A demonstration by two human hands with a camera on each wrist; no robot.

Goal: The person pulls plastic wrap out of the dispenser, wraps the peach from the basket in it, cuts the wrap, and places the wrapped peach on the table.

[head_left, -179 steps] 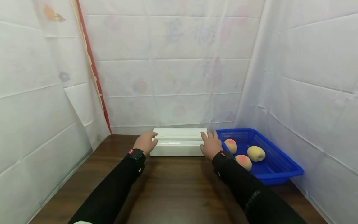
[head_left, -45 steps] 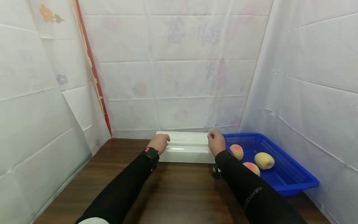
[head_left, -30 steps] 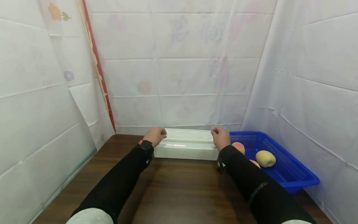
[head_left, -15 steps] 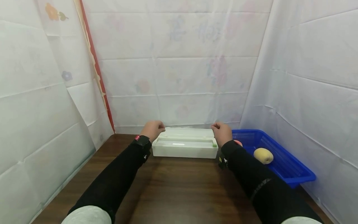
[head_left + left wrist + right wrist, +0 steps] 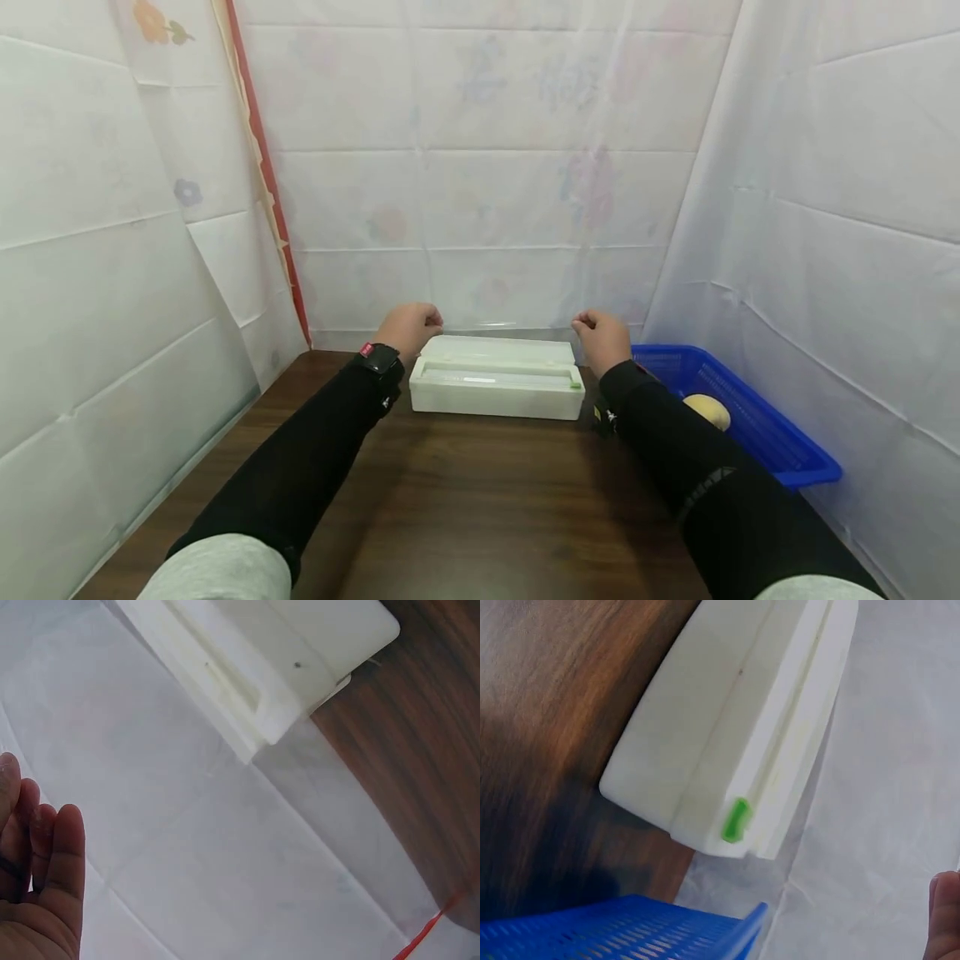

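Note:
A white plastic-wrap dispenser box (image 5: 497,400) stands on the brown table with its lid (image 5: 498,348) raised at the back. On its right end is a green slider (image 5: 736,820). Behind the box's left end, my left hand (image 5: 408,331) pinches with thumb and fingertips; at the other end my right hand (image 5: 604,342) does likewise. Between the hands runs a faint glint of clear plastic wrap (image 5: 495,324), mostly too transparent to make out. The left wrist view shows the left fingers (image 5: 66,862) curled toward the thumb; the right wrist view catches only a fingertip (image 5: 945,907).
To the right a blue plastic basket (image 5: 780,442) holds a yellow peach (image 5: 707,410); my right sleeve covers part of it. White sheeting (image 5: 480,200) hangs behind and at both sides. Bare wood (image 5: 480,508) lies in front of the box.
Both hands have risen from the box and moved back, pinching the plastic wrap, and stand farther apart than before. The box's trough and green slider have come into view. The basket peaches are more covered.

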